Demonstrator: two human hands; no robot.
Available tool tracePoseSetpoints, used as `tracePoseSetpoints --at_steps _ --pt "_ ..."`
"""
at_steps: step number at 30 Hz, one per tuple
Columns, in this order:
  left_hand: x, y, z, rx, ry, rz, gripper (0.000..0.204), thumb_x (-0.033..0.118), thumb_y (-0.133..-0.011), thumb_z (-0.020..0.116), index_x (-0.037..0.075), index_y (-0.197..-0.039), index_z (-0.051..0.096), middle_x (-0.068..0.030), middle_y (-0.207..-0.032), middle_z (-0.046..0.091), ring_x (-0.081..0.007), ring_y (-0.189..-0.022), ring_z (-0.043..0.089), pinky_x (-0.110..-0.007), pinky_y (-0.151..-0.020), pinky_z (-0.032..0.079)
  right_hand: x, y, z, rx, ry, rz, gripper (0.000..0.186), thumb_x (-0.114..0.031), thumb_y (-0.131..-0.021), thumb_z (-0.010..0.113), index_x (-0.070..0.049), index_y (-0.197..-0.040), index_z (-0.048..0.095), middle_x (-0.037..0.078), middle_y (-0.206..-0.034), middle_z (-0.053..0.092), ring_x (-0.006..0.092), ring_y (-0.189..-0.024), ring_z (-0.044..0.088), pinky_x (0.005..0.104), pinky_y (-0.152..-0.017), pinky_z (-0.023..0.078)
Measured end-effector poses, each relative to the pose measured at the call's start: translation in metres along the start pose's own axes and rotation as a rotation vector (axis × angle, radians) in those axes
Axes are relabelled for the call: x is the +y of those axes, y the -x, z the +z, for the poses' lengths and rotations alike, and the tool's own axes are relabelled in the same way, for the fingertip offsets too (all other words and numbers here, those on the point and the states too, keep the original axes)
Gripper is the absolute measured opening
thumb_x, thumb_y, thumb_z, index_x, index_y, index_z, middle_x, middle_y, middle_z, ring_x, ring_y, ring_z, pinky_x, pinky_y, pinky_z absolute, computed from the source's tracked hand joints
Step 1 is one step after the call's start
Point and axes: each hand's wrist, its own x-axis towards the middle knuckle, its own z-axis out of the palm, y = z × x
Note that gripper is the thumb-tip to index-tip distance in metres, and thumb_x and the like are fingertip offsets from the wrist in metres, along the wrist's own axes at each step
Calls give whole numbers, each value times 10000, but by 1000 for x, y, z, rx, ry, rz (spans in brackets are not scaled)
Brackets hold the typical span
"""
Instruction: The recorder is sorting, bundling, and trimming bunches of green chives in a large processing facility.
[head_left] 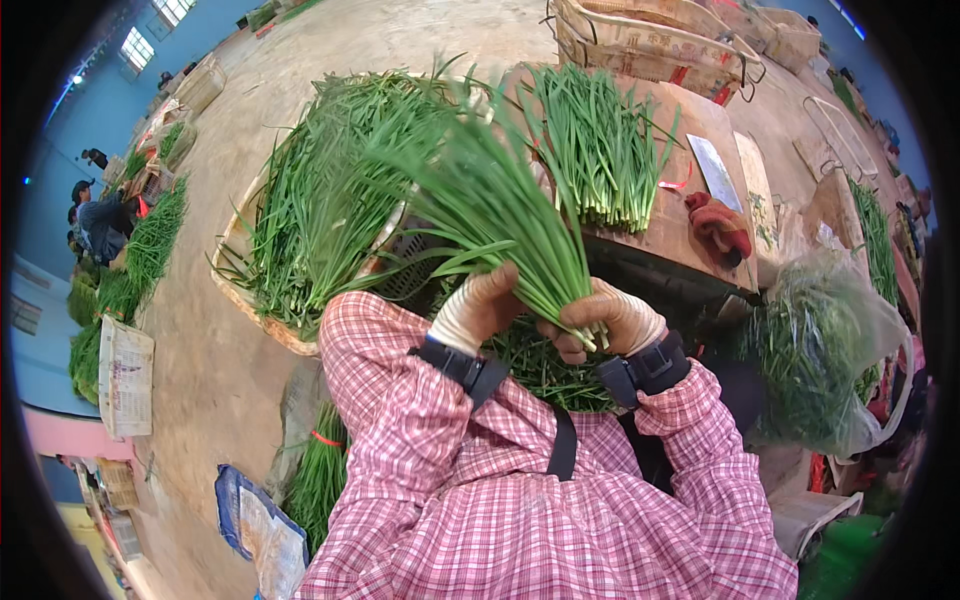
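A fanned bunch of garlic chives (505, 205) is held in front of my chest, leaf tips pointing away and blurred, cut white ends toward me. Closed round its lower stalks is my right hand (622, 316), in a tan-palmed work glove. My left hand (482, 305), gloved alike, presses curled fingers against the stalks' left side; part of its grip is hidden. Loose greens (550, 365) lie below the hands, over my lap. A large basket (240, 225) heaped with chives stands to the left. Beyond the bunch, a neat pile of chives (600, 150) rests on a wooden board (665, 110).
On the board's right lie a flat metal blade (714, 172) and a red glove (720, 226). A clear plastic bag of greens (815, 340) sits at right. Crates (650, 50) stand at the back. A red-banded chive bundle (318, 475) is at lower left. Another person (98, 222) sits far left.
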Motion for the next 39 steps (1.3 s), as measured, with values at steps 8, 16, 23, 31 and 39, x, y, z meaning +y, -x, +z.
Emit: tracePoseSetpoints --at_steps 8,16,23,31,39 --pt "42 -46 27 229 51 222 339 159 -836 742 19 -1117 613 -107 -930 682 -245 -849 678 -415 -794 582 -24 -9 0 -120 221 80 316 -198 -867 665 19 -1089 608 66 -763 636 87 -506 502 237 -442 366" --pt "65 -53 5 409 58 258 222 168 -878 707 31 -1037 636 -109 -945 686 -275 -895 679 -439 -779 579 -21 -4 8 601 953 -632 329 -163 -820 730 -7 -1102 663 104 -907 664 202 -837 640 336 -721 511" --pt "46 -63 -6 612 -14 169 245 72 -821 753 -21 -1024 652 -104 -910 684 -233 -787 673 -359 -734 569 -30 -21 14 807 1515 -683 637 -409 -737 798 5 -1184 611 258 -1059 656 426 -1008 619 467 -864 487" --pt "20 -45 -6 501 -31 124 558 317 -872 759 39 -1298 532 -91 -1245 607 -255 -1082 630 -414 -920 548 8 -39 -41 221 611 -175 655 -604 -943 543 -7 -1203 616 56 -945 687 121 -827 617 283 -718 500" --pt "-4 -34 -18 207 331 -56 515 305 -929 678 -15 -1308 540 -159 -1228 637 -341 -1134 618 -485 -986 515 -2 -31 -35 -4 393 59 563 -596 -952 530 -53 -967 680 -8 -753 643 89 -625 573 244 -513 403"
